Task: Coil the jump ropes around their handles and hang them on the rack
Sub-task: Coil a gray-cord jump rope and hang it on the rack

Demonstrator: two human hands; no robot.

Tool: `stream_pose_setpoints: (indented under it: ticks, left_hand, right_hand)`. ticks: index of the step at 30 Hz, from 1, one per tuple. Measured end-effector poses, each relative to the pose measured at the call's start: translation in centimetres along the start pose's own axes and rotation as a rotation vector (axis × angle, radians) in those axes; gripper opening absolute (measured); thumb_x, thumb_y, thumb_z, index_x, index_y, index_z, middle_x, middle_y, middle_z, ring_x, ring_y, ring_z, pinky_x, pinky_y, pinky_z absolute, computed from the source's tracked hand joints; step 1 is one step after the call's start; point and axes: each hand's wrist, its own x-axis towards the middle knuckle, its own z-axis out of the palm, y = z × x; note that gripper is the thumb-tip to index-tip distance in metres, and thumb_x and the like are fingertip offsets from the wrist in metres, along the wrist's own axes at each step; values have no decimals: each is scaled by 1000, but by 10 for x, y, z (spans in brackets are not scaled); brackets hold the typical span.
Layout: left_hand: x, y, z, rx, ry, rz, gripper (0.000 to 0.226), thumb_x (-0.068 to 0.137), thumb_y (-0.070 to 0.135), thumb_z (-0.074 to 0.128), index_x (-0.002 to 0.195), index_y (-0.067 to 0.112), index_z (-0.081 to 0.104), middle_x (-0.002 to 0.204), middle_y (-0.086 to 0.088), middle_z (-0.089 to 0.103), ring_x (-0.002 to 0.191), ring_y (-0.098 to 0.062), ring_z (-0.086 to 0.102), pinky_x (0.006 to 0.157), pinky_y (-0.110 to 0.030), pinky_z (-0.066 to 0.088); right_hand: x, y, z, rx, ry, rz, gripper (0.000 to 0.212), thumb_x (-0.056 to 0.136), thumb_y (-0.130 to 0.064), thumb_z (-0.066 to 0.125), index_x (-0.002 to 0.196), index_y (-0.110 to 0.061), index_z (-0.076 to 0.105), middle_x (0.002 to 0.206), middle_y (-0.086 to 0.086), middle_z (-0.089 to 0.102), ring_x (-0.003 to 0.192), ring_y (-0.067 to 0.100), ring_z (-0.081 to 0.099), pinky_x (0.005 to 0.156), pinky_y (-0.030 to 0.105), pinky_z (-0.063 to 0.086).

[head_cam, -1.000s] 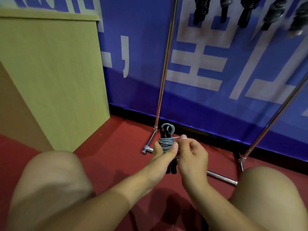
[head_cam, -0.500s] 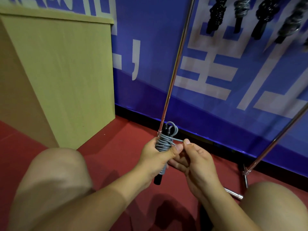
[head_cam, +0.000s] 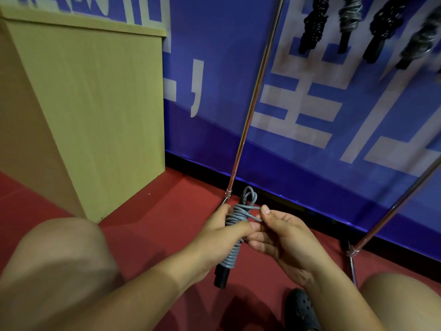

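Above the red floor [head_cam: 167, 211], near the rack's [head_cam: 253, 101] left foot, our left hand [head_cam: 222, 237] gripped the rope [head_cam: 235, 235], coiled grey around its black handles; our right hand [head_cam: 281, 235] pinched the loose end at the coil's upper turns. We judged the risk to be unwinding: an untucked end, or a slackened left grip, would let the turns spring off before hanging beside the other ropes [head_cam: 350, 20].

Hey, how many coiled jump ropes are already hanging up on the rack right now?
4, in a row at the top right: a black one, a grey one, another black one, and a blurred grey one at the frame edge. More may hang out of view.
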Motion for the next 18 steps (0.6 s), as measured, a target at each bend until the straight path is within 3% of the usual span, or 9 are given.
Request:
stream_pose_setpoints:
  ticks: [4, 8, 12, 16, 18]
  left_hand:
    - [-4, 4, 1, -32, -26, 35, 28, 83, 27, 80, 106, 15, 67, 87, 4, 74, 78, -5, 69, 67, -20, 51]
    - [-6, 10, 3, -118, -17, 68, 50, 67, 31, 79, 106, 6, 61, 84, -1, 76, 70, -10, 70, 60, -21, 53]
    - [-5, 11, 3, -181, -88, 71, 37, 80, 28, 68, 107, 4, 61, 82, -3, 73, 68, -16, 69, 58, -24, 54]
    - [-3, 2, 0, -81, -132, 64, 18, 100, 26, 56, 112, 15, 65, 88, 0, 68, 79, -14, 65, 73, -32, 52]
    - [-4, 2, 2, -111, -127, -17, 28, 98, 39, 51, 106, 16, 65, 86, -3, 66, 75, -17, 63, 72, -37, 51]
  right_hand:
    - [-3, -4, 1, -15, -29, -23, 36, 86, -34, 59, 95, 0, 66, 69, 13, 65, 54, 15, 63, 56, 26, 57]
    - [-7, -5, 2, -63, -4, -113, 30, 89, -30, 58, 86, -2, 66, 66, 11, 62, 54, 13, 59, 55, 25, 56]
    - [-10, -3, 4, -105, 41, -243, 24, 86, -25, 60, 79, -3, 68, 68, 10, 61, 53, 13, 56, 54, 26, 53]
    - [-10, 2, 5, -191, 65, -315, 22, 83, -24, 63, 81, -3, 69, 65, 9, 63, 52, 15, 54, 56, 28, 53]
    - [-11, 3, 5, -207, 61, -332, 23, 82, -22, 63, 82, 0, 67, 66, 9, 63, 52, 15, 55, 55, 27, 53]
